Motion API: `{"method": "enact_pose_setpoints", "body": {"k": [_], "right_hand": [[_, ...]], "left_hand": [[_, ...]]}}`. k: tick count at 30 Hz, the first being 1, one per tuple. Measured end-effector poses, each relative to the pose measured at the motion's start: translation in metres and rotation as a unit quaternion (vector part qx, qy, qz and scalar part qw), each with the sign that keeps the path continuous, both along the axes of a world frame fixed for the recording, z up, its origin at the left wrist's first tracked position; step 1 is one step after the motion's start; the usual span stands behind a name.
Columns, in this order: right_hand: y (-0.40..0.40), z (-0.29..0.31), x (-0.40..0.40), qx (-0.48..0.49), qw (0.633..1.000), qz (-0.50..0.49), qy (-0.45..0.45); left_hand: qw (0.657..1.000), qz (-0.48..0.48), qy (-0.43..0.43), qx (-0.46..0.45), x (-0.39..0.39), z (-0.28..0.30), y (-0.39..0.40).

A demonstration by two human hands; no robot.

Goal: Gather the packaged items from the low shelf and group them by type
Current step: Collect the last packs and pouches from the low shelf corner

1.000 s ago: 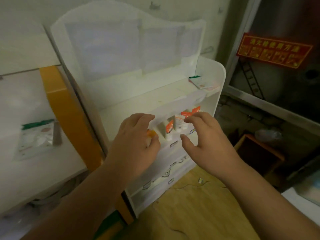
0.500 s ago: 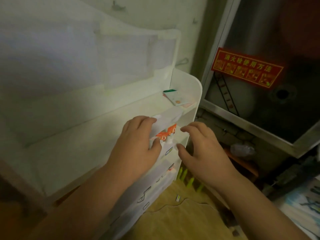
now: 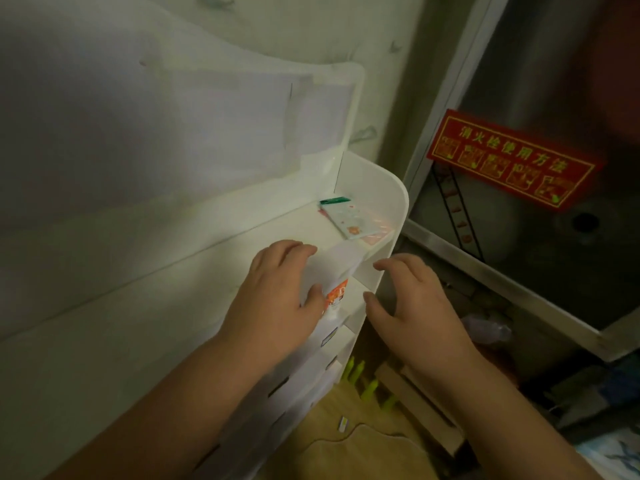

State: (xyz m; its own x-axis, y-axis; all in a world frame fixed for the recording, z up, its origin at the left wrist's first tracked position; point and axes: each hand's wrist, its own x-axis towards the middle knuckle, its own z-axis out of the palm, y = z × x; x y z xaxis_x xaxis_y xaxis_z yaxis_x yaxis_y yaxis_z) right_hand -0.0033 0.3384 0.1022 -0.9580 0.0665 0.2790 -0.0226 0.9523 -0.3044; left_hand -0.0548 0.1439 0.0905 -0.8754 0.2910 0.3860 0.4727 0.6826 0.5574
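Both hands work at the white rack's [image 3: 388,216] right end: the left hand [image 3: 277,299] pinches an orange-and-white tube [image 3: 335,297] on the lower tier, probably to lift it, while the right hand [image 3: 412,306] hovers spread and empty beside. Flat packets [image 3: 349,220] lie farther back.

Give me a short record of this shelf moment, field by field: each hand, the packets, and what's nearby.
left hand: left hand grips the white and orange packets at the front of a lower tier, thumb against them
right hand: right hand hovers beside the white shelf unit, fingers loosely spread, holding nothing
upper tier: flat packet with green strip lies near the right end wall
surroundings: red sign with yellow characters on the cabinet to the right
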Motion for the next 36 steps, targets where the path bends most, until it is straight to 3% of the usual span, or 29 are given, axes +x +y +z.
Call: {"method": "enact_pose_setpoints", "body": {"k": [15, 22, 36], "right_hand": [[0.079, -0.030, -0.168, -0.019, 0.996, 0.032, -0.079], [0.136, -0.068, -0.263, -0.015, 0.979, -0.015, -0.202], [0.139, -0.105, -0.327, 0.042, 0.983, 0.065, -0.169]], "left_hand": [[0.995, 0.081, -0.007, -0.063, -0.102, -0.008, 0.077], [0.986, 0.116, -0.019, -0.115, -0.144, -0.012, 0.131], [0.965, 0.202, -0.052, -0.156, -0.165, -0.019, 0.160]]}}
